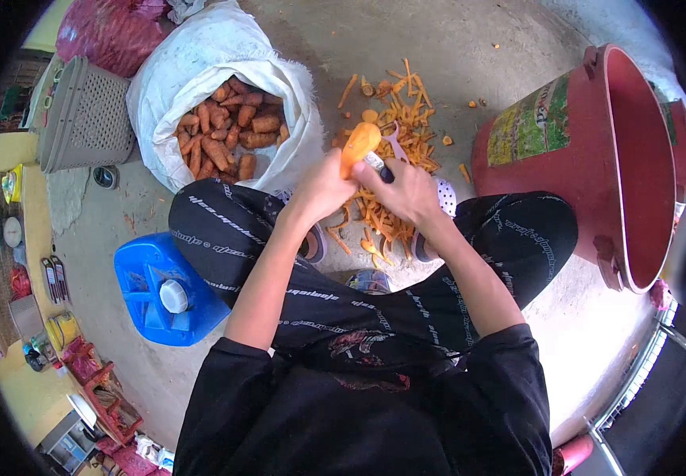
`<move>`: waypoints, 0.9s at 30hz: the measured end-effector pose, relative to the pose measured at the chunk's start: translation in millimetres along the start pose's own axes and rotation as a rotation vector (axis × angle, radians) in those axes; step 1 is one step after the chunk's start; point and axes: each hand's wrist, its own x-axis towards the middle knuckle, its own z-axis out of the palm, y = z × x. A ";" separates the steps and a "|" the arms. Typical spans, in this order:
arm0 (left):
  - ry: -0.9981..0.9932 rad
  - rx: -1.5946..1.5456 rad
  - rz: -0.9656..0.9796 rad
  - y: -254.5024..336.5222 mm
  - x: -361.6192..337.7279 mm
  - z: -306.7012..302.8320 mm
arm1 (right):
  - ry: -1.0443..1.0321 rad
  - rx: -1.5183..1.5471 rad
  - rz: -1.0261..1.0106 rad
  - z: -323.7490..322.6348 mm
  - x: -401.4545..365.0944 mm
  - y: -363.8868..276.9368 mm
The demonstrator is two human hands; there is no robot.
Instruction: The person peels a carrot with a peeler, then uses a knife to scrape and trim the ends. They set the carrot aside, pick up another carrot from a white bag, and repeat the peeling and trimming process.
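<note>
My left hand point(323, 186) is closed around a peeled orange carrot point(361, 143), its upper end pointing away from me. My right hand point(413, 190) is closed on a black-handled knife point(375, 163), whose short bright blade lies against the carrot's side. Just beyond the right fingers shows a pink piece shaped like a peeler point(396, 144); its lower end is hidden by the hand. Under and past both hands, a heap of orange peelings point(410, 111) is spread over the concrete floor between my feet.
An open white sack point(149, 87) of unpeeled carrots point(224, 131) stands front left. At right a big red bucket point(636, 159) leans toward me. A blue jerrycan point(141, 278) sits by my left knee, with a grey perforated basket point(89, 119) farther off.
</note>
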 end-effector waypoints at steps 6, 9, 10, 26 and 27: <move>0.057 -0.032 0.041 0.2 -0.3 19.5 | 0.024 0.056 0.091 -6.7 1.5 -9.9; 0.056 -0.060 0.075 4.0 -4.5 23.8 | 0.066 0.081 0.076 -5.5 2.9 -10.3; 0.049 -0.067 0.046 6.8 -4.7 22.4 | 0.096 0.093 0.064 -0.4 5.5 -7.2; 0.008 -0.267 -0.025 -22.4 5.2 31.7 | 0.119 0.714 0.241 -1.5 23.2 16.2; 0.082 -0.248 0.059 -20.4 3.5 30.2 | 0.104 0.934 0.220 -8.0 24.6 18.6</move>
